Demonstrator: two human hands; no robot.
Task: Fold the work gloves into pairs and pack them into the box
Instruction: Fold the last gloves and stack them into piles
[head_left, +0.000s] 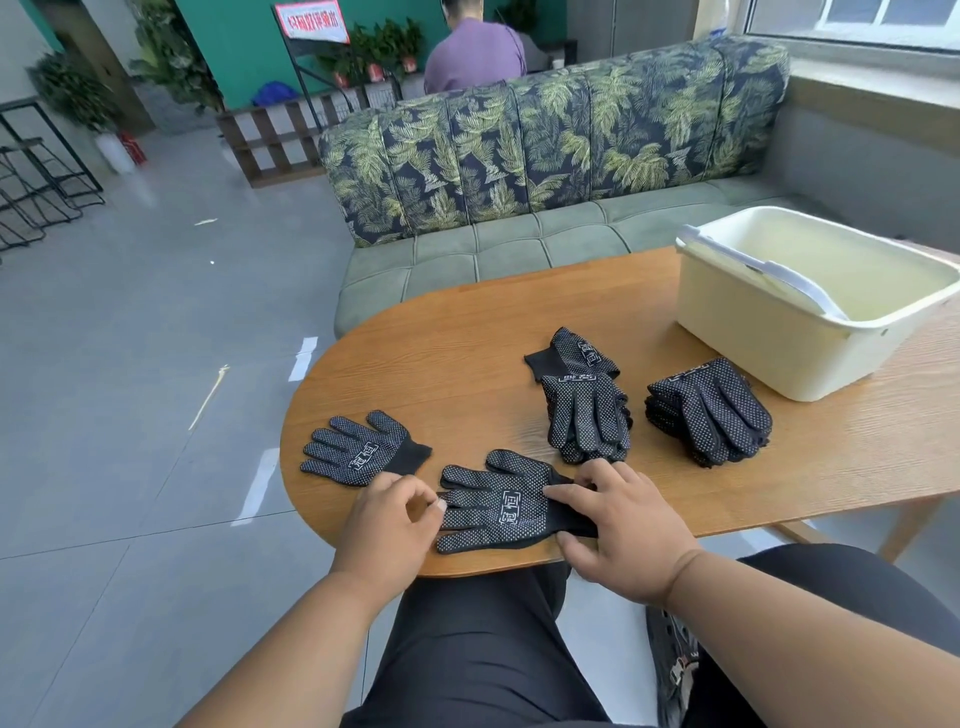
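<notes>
A black dotted work glove (498, 501) lies flat near the table's front edge, fingers pointing left. My right hand (618, 519) rests on its cuff end with fingers spread flat. My left hand (389, 525) pinches the glove's fingertips between thumb and forefinger. A single glove (361, 449) lies flat to the left. Further back sit a stack of gloves (589, 415), a folded glove (574, 353) behind it, and a second stack (711, 413) to the right. The cream plastic box (789, 348) stands at the back right, empty, its white handle lying across it.
The wooden table (467, 332) has a rounded left end, with tiled floor beyond. A green sofa with a leaf-print back (545, 140) stands behind the table. A person in a purple shirt (475, 54) sits far back. My legs are under the table's front edge.
</notes>
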